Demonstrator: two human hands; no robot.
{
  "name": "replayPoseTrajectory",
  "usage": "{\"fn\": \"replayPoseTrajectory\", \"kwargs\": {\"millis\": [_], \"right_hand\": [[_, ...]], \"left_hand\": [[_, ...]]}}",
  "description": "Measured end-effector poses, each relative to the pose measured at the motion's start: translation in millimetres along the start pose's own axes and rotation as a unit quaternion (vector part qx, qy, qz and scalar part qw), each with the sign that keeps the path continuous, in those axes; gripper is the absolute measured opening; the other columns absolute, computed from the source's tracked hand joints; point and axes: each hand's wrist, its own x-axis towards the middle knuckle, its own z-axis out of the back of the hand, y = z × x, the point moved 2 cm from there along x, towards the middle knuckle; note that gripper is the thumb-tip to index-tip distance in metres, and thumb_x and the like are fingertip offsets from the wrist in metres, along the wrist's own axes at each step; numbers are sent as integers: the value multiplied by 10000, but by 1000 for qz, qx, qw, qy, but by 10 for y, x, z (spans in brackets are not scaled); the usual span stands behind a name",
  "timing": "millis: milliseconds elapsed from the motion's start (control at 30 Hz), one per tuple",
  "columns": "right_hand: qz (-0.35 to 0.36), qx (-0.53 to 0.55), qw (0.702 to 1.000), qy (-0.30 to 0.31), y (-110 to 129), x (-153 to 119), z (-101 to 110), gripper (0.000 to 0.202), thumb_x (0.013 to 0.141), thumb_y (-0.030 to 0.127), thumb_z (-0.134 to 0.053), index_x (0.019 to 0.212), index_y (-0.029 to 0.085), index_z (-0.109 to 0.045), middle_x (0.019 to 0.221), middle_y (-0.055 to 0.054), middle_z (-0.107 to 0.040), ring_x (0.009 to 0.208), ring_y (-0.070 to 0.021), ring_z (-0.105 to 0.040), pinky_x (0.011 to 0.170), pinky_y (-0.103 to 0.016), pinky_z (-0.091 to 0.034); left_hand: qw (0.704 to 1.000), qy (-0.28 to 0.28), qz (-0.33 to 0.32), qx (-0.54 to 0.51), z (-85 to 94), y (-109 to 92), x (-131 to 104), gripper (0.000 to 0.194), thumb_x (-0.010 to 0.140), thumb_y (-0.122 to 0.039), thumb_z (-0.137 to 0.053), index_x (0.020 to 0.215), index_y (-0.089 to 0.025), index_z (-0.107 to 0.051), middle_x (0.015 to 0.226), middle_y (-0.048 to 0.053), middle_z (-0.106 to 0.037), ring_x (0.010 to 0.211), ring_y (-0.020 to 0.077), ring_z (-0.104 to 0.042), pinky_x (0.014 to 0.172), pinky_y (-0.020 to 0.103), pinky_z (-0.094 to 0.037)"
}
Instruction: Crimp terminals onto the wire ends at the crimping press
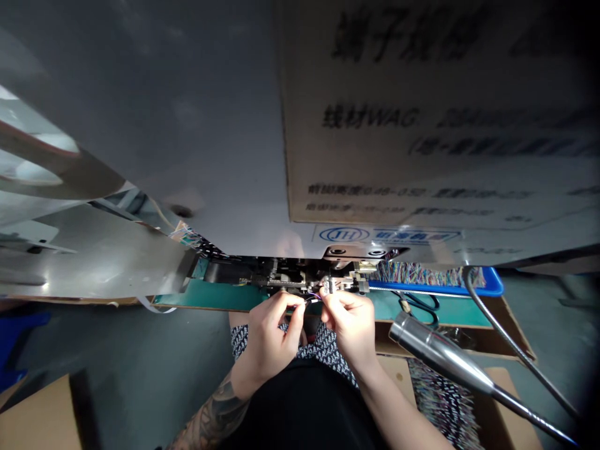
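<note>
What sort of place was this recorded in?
Probably a wire-harness workshop: the large grey machine carries a printed sheet headed with terminal and wire specifications, and beside it a blue tray holds many thin multicoloured wires.

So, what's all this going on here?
A person is handling some thin wires with bare hands, right at the lower front of a big grey machine. The left hand and right hand are close together, fingertips pinched around the wires; the exact ends are too small to make out. To the right, more wires lie in a blue tray on the green bench, and what looks like a silver lamp points toward the hands.
</note>
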Motion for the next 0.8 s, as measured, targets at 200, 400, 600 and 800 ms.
{"fn": "replayPoseTrajectory", "kwargs": {"millis": [200, 400, 600, 800], "right_hand": [[20, -16, 1000, -10, -25, -27, -5, 526, 946, 521, -779, 545, 210, -640, 445, 38, -508, 362, -116, -459, 352, -252, -386], [63, -30, 997, -13, -75, -65, 62, 254, 928, 436, -805, 774, 236, -786, 486, 39, -590, 374, -146, -507, 382, -283, -465], [145, -106, 984, 7, -16, -62, 129, 194, 911, 358, -811, 770, 228, -783, 519, 21, -668, 398, -158, -562, 436, -300, -510], [181, -124, 973, -66, -25, -60, 84, 243, 957, 337, -760, 750, 217, -720, 465, 34, -603, 378, -149, -512, 396, -290, -454]], "left_hand": [[1000, 12, 14, -9, 9, 15, -3, 111, 1012, -141, -609, 942, -180, -685, 799, 19, -721, 610, 115, -610, 567, 228, -457], [989, 79, 86, -91, 67, 46, 33, 192, 1021, -200, -613, 843, -187, -684, 617, -26, -622, 484, 101, -501, 490, 233, -382], [978, 103, 104, -146, 88, 17, 66, 196, 1021, -191, -617, 834, -191, -676, 601, -19, -645, 483, 115, -557, 480, 225, -434], [990, 59, 67, -108, 56, -38, 65, 163, 1024, -180, -606, 871, -207, -655, 646, -19, -640, 471, 110, -558, 478, 234, -458]]}}
